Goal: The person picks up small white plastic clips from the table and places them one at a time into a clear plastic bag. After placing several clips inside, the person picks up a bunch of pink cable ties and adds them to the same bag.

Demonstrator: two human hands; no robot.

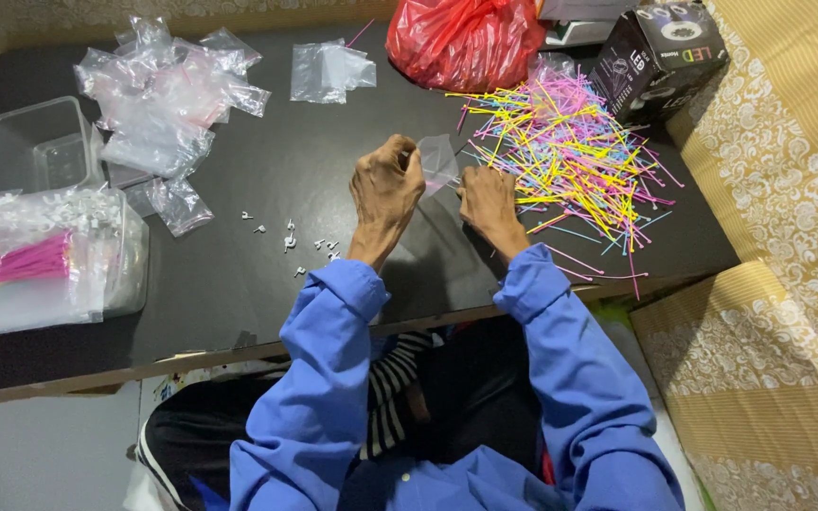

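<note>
Both hands, left (386,182) and right (488,200), curled close together.

A red plastic bag (466,40) sits at the far edge of the black tabletop (267,170), with a dark printed carton (660,57) just beside it on the right. An empty clear plastic tub (40,147) stands at the left. Nearer, a clear bag lies holding a bundle of pink ties (26,260). A few small white clips (291,241) are scattered mid-table.
</note>
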